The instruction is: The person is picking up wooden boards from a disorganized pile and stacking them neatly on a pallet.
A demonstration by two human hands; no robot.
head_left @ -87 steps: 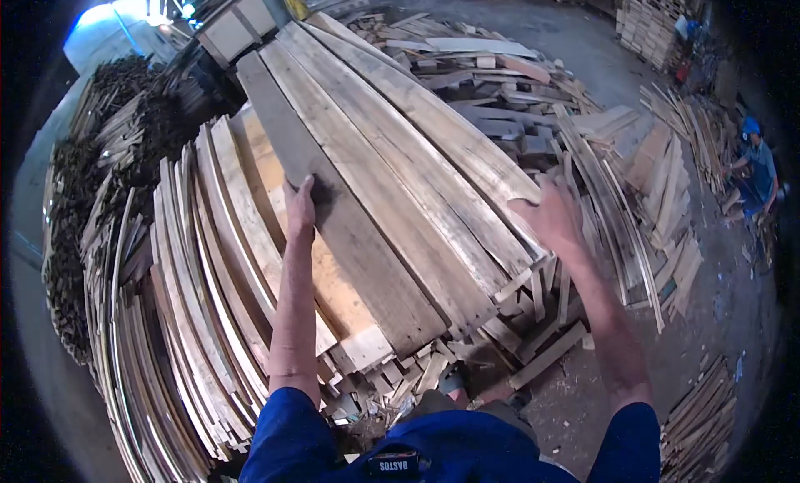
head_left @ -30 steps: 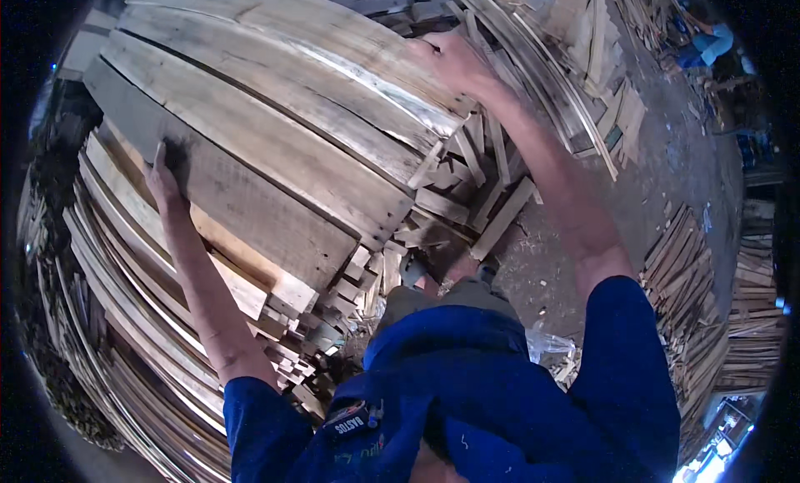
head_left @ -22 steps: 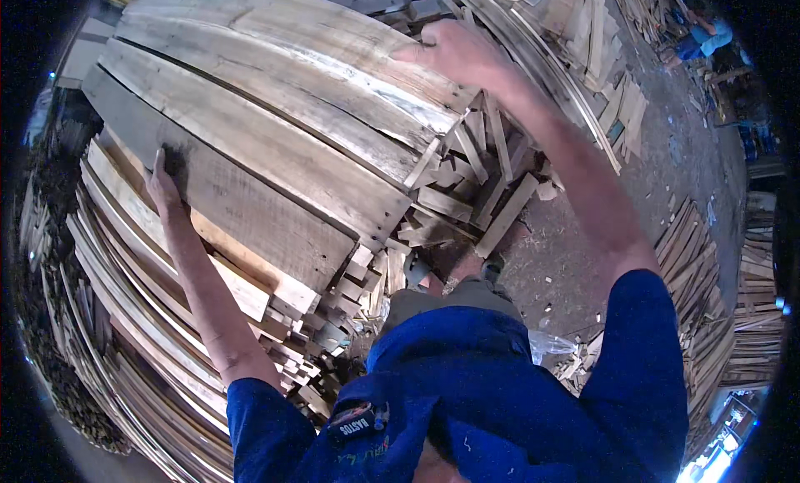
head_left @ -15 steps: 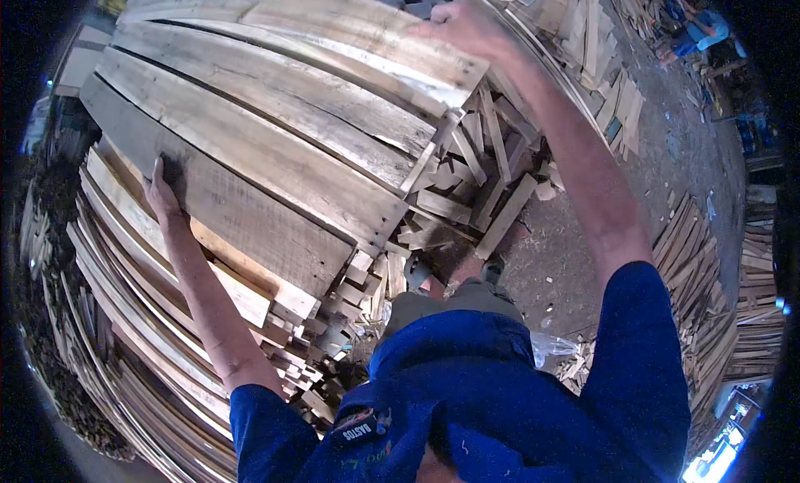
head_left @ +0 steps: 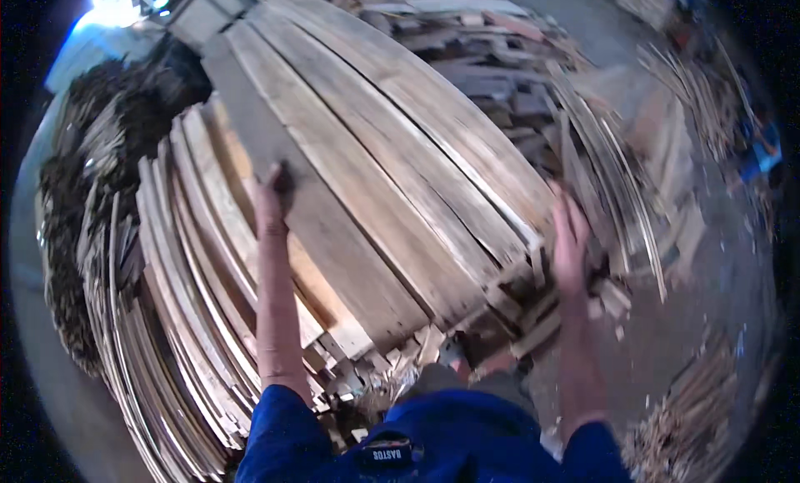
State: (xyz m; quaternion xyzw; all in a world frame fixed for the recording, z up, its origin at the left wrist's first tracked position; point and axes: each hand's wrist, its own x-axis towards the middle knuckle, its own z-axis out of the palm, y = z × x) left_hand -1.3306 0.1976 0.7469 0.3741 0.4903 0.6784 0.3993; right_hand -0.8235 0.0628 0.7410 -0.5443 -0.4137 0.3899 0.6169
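The left hand (head_left: 272, 201) lay on the left edge of a stack of long planks (head_left: 392, 175), fingers curled over the outermost grey plank (head_left: 308, 208), gripping that edge. The right hand (head_left: 568, 237) stood at the opposite side of the stack, near its closer right corner, fingers spread and pointing upward; it was blurred, so I could not tell whether it touched the wood or only hovered just beside it. Both forearms rose from blue sleeves (head_left: 433, 441) at the lower edge of the view.

The stack itself ran from the near end, where the cut plank ends showed ragged and uneven, away toward the top of the picture, its boards lying flat and side by side. Under and left of it a second pile of thinner slats (head_left: 179, 316) fanned out in curved rows, some of them paler and more orange. Farther left lay a dark heap of bark and scraps (head_left: 75, 208). To the right of the stack, loose boards and offcuts (head_left: 633, 175) lay scattered on the ground (head_left: 708, 291). At the far right edge, a person in blue (head_left: 762, 150) stood well apart.
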